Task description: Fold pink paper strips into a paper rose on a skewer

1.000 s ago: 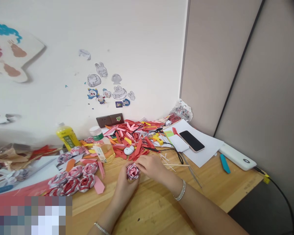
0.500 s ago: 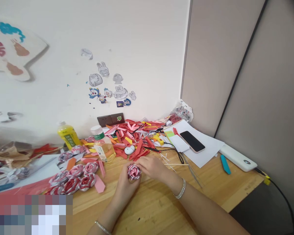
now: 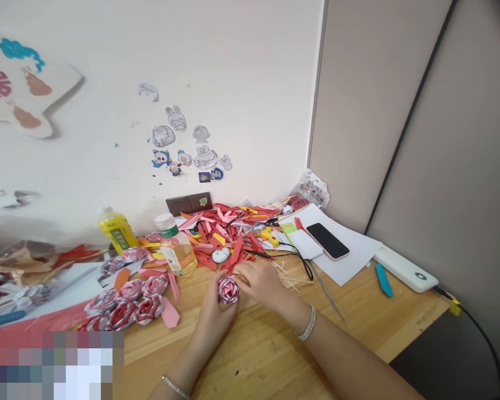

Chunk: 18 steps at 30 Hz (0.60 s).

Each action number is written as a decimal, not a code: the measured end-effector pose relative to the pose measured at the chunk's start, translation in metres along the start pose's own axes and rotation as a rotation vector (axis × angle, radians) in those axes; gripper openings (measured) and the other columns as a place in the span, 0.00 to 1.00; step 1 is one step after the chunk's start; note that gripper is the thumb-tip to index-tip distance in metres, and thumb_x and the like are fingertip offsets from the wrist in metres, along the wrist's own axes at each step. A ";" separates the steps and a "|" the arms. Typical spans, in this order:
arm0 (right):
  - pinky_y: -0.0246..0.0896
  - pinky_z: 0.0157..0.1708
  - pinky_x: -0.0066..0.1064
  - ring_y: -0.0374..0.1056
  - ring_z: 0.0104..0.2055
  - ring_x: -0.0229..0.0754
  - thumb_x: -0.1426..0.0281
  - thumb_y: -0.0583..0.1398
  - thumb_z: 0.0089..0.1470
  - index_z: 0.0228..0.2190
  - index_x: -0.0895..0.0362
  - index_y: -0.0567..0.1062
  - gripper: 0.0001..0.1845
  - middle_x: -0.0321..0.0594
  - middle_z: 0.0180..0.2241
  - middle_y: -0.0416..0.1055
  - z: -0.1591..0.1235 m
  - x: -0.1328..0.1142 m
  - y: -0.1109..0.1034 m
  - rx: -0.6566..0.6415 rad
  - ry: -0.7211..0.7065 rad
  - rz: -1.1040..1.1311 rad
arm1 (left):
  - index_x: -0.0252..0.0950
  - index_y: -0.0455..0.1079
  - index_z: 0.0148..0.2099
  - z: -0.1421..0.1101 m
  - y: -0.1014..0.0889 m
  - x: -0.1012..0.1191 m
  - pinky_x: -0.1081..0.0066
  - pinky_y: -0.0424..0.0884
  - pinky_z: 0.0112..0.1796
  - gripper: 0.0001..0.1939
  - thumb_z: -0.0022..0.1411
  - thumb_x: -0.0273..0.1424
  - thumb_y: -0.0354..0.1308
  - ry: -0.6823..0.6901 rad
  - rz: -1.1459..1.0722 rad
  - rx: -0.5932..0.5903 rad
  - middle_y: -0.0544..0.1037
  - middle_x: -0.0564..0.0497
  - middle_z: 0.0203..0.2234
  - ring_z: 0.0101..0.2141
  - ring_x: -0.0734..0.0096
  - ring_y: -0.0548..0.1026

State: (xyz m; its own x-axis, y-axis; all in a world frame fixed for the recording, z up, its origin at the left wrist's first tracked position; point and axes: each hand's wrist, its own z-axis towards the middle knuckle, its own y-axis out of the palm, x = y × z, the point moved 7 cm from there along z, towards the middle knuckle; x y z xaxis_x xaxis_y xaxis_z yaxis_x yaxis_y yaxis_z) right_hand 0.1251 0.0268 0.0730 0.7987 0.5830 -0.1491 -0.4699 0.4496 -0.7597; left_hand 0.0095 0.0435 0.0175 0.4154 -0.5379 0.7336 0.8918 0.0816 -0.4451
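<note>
My left hand cups a pink and white folded paper rose just above the wooden desk. My right hand rests against the rose's right side, its fingers curled and pinching at the petals; a thin wooden stick seems to lie under its fingertips. Several finished paper roses lie in a cluster to the left. A heap of red, pink and yellow paper strips is piled just behind my hands.
A yellow bottle and a clear bottle stand at the back left. A phone lies on white paper to the right, near scissors, thin sticks, a blue tool and a white device.
My right hand has shifted slightly up and back along the rose's top edge. The rose and my left hand stay nearly in the same place.
</note>
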 end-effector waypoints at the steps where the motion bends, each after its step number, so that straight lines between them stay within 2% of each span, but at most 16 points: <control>1: 0.54 0.28 0.27 0.67 0.29 0.38 0.68 0.55 0.57 0.31 0.58 0.71 0.07 0.38 0.28 0.73 0.000 -0.001 0.001 0.002 -0.011 -0.013 | 0.35 0.56 0.52 0.000 0.000 0.000 0.57 0.66 0.46 0.26 0.49 0.26 0.54 0.005 0.009 0.005 0.69 0.42 0.44 0.46 0.58 0.69; 10: 0.51 0.24 0.28 0.66 0.27 0.38 0.72 0.53 0.58 0.30 0.59 0.73 0.10 0.38 0.26 0.73 0.000 -0.005 0.009 -0.014 -0.076 -0.102 | 0.34 0.57 0.52 0.000 0.000 0.005 0.57 0.67 0.46 0.25 0.49 0.25 0.53 0.037 0.050 -0.011 0.70 0.42 0.43 0.45 0.59 0.70; 18: 0.53 0.26 0.28 0.67 0.28 0.39 0.73 0.54 0.57 0.31 0.59 0.73 0.08 0.38 0.28 0.73 0.001 -0.007 0.008 -0.034 -0.059 -0.080 | 0.35 0.57 0.51 -0.001 -0.001 0.001 0.57 0.66 0.47 0.25 0.49 0.25 0.54 0.032 0.015 0.008 0.70 0.43 0.44 0.46 0.59 0.70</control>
State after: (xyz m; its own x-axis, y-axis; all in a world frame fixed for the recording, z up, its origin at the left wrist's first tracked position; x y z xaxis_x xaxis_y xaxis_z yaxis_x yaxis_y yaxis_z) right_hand 0.1153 0.0268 0.0690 0.8093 0.5853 -0.0504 -0.3919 0.4739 -0.7886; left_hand 0.0088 0.0420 0.0182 0.4231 -0.5631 0.7099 0.8868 0.0965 -0.4520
